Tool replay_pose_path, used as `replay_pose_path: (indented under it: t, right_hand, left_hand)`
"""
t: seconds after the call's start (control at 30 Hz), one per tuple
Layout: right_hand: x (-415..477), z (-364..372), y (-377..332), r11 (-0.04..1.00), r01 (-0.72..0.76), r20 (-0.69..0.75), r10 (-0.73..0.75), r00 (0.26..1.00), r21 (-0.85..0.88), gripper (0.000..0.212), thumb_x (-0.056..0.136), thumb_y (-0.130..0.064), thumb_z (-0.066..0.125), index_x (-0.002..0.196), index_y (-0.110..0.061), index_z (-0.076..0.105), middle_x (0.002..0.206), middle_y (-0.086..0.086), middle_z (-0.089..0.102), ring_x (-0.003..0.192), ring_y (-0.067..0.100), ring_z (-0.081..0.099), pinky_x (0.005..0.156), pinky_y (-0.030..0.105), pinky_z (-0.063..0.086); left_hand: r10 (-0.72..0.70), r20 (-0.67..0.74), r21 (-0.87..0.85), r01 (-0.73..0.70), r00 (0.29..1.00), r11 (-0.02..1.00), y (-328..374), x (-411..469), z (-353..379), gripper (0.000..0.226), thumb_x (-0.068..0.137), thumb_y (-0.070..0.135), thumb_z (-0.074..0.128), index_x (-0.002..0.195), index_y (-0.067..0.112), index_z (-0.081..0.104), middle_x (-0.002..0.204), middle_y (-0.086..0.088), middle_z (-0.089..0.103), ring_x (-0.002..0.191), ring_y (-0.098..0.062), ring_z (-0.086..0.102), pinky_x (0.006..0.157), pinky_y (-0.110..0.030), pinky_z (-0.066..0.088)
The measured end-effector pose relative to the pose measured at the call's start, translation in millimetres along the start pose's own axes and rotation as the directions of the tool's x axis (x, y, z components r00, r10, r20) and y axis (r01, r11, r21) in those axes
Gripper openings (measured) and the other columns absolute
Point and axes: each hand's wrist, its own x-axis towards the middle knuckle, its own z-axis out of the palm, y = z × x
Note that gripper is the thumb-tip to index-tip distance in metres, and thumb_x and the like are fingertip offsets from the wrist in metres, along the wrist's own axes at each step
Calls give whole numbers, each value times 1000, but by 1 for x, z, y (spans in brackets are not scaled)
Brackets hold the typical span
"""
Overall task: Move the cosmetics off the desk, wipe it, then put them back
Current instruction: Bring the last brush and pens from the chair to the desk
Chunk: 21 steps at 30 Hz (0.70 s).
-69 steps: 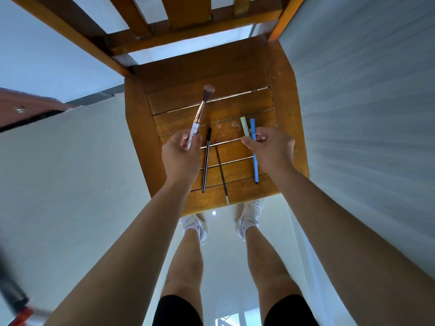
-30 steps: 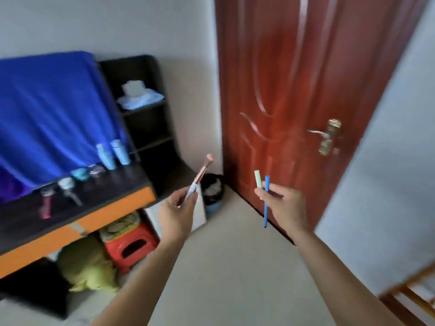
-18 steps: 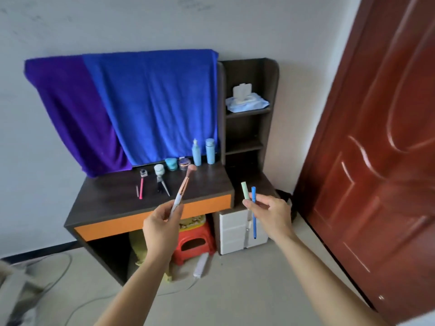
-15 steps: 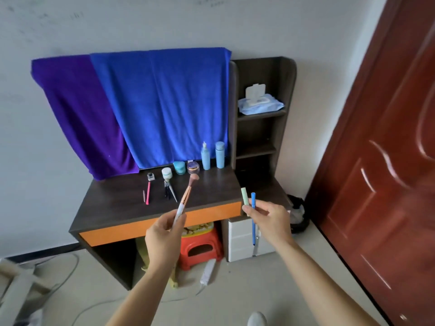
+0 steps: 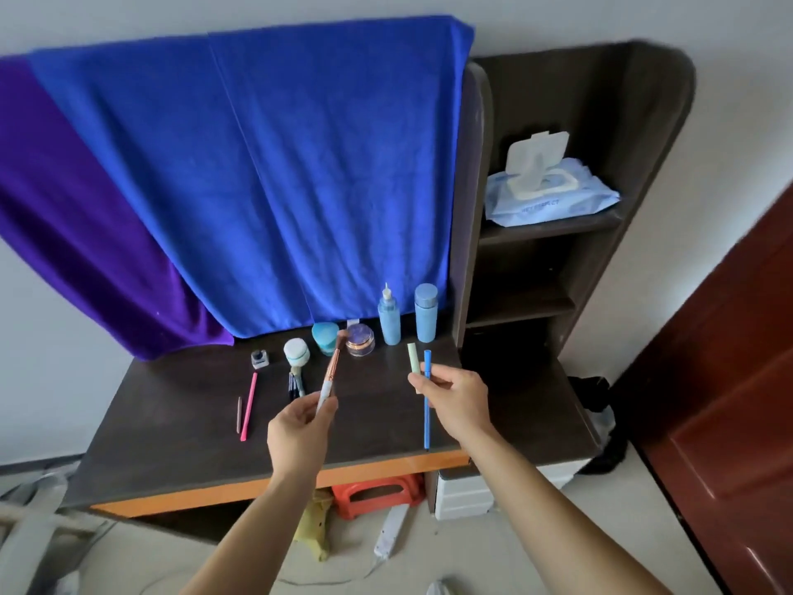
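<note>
Left hand (image 5: 300,435) pinched a white-handled, rose-gold makeup brush (image 5: 331,373) above the dark brown desk with orange front edge (image 5: 171,444). Right hand (image 5: 455,401) pinched a pale green stick (image 5: 413,358) and a slim blue pencil (image 5: 427,405) together. At the desk's rear stood a nozzle-topped light blue bottle (image 5: 389,322), a capped light blue bottle (image 5: 425,313), a teal jar (image 5: 325,337) and a clear gold-based jar (image 5: 360,342) — contents not discernible. A blue wipes pack (image 5: 553,195) lay on the dark shelf (image 5: 558,228) — lid flipped open.

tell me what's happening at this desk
A person stands at the desk, holding items above it. The left hand pinches a makeup brush; the right hand grips a green stick and a blue pencil. A blue bottle, a jar and a pink pencil already sit on the desk, so the cosmetics seem to be going back.
</note>
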Motion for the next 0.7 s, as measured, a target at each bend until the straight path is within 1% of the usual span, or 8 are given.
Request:
replay_pose_path:
  t: [0.1,0.2,0.23,0.33,0.4,0.53,0.6,0.7]
  right_hand:
    - [35,19,14,997,-59,41,62,997,-51,16,83,-38,79,97,-29,80,73,-20,73,73,-4,69,71,22,58]
    - [60,43,33,987,-106,68,115,991,-120,4,84,-40,77,82,-37,77,69,-24,71,70,-6,67,62,11,49]
    - [64,50,40,983,-117,69,128,989,-143,7,84,-40,77,78,-37,75,68,-23,70,68,-6,66,60,10,47]
    - [84,75,67,961,-187,79,206,975,-202,12,84,-39,77,80,-28,78,68,-18,71,69,0,68,67,21,54]
    - [95,89,81,950,-228,74,249,966,-215,13,84,-36,77,81,-24,79,67,-16,72,70,4,69,70,25,55]
    - [122,116,101,930,-259,70,286,956,-262,14,84,-36,77,79,-23,78,64,-16,71,64,-1,65,60,10,46]
    - [130,124,109,918,-269,69,300,951,-290,14,85,-36,76,78,-23,76,65,-14,71,64,1,65,59,9,44]
    - [137,131,115,888,-251,70,300,952,-385,15,89,-33,73,88,-18,75,80,-10,73,73,8,66,60,9,42]
  left_hand:
    - [-104,0,-5,104,995,995,-14,27,15,2,84,27,76,82,26,76,60,8,68,49,0,56,55,-23,45]
    - [-200,-14,31,200,980,979,-39,55,29,4,83,27,76,79,27,76,61,9,69,50,0,57,58,-26,45]
    - [-226,-12,43,226,974,973,-47,61,33,5,82,26,76,78,27,75,60,9,68,52,-2,58,60,-27,46]
    - [-305,20,123,300,952,946,-78,92,49,7,82,25,76,76,26,75,60,8,68,64,-16,63,69,-33,48]
    - [-325,36,172,314,945,934,-90,108,59,4,83,26,74,79,25,75,65,6,70,71,-19,65,72,-33,49]
    - [-336,18,249,321,942,914,-106,139,76,11,84,33,68,86,24,74,72,5,71,77,-20,67,72,-31,51]
    - [-345,9,270,330,938,905,-109,145,79,15,86,37,64,85,25,72,74,4,71,78,-23,66,75,-34,54]
    - [-315,-19,334,303,949,893,-111,150,81,16,88,42,60,80,32,68,83,4,69,84,-25,64,78,-35,52]
